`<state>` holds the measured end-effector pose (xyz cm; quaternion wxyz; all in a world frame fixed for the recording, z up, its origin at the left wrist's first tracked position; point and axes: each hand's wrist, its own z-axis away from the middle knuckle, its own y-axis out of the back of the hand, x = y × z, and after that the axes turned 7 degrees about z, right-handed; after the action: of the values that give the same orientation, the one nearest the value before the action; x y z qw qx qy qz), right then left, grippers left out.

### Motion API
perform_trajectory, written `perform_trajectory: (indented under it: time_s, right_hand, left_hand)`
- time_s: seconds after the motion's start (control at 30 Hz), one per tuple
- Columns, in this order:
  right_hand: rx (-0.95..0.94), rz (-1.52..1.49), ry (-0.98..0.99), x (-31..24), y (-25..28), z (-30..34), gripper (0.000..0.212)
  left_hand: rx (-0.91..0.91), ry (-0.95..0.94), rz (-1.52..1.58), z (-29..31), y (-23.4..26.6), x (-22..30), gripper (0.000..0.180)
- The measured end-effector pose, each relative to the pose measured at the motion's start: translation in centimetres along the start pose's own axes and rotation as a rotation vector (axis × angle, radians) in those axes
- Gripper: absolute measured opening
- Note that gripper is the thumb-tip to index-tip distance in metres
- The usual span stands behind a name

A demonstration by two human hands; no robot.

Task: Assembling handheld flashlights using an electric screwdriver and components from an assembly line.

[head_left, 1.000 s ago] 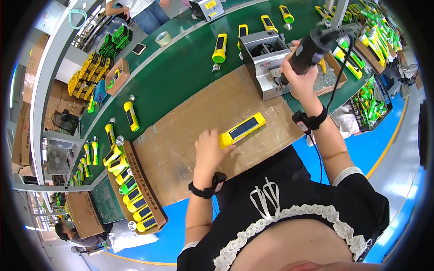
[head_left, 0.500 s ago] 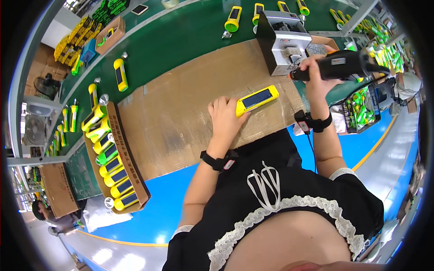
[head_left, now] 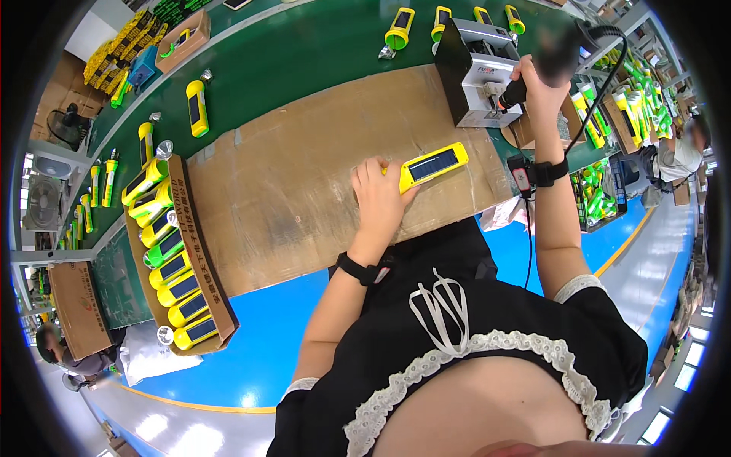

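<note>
My left hand (head_left: pixel 378 196) is closed around one end of a yellow flashlight (head_left: pixel 434 167) with a dark solar panel facing up. The flashlight lies slanted on a cardboard sheet (head_left: pixel 304 164). In my right hand (head_left: pixel 542 95) is a black electric screwdriver (head_left: pixel 560 55), gripped near its front end and blurred at the back. Its tip points down and left, at the front of a grey and black screw feeder (head_left: pixel 483 80); I cannot tell whether they touch. A black cable (head_left: pixel 609 91) runs from the screwdriver's rear.
To the left stands an open carton (head_left: pixel 202 255) packed with yellow flashlights and a green one. More flashlights (head_left: pixel 197 110) lie on the green bench (head_left: pixel 304 46), several beyond the feeder. A black crate (head_left: pixel 601 194) of green parts is at right.
My right hand has swung the screwdriver from nearly level to upright and brought its tip to the feeder's front. My left hand and the flashlight stay in place. The view has shifted slightly.
</note>
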<state>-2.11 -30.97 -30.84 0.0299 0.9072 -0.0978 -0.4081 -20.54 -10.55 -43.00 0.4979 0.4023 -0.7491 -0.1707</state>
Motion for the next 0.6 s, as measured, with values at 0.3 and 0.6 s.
perform_trajectory:
  time_s: [0.3, 0.6]
  right_hand:
    - [-0.058, -0.525, -0.120, -4.1, -1.3, 7.8, 0.050]
    - [-0.266, -0.593, -0.040, -6.8, -5.0, 12.6, 0.051]
  left_hand:
    - [0.005, -0.032, 0.043, -0.4, -0.3, -0.7, 0.042]
    - [0.048, 0.008, 0.053, 0.0, -0.5, -1.0, 0.042]
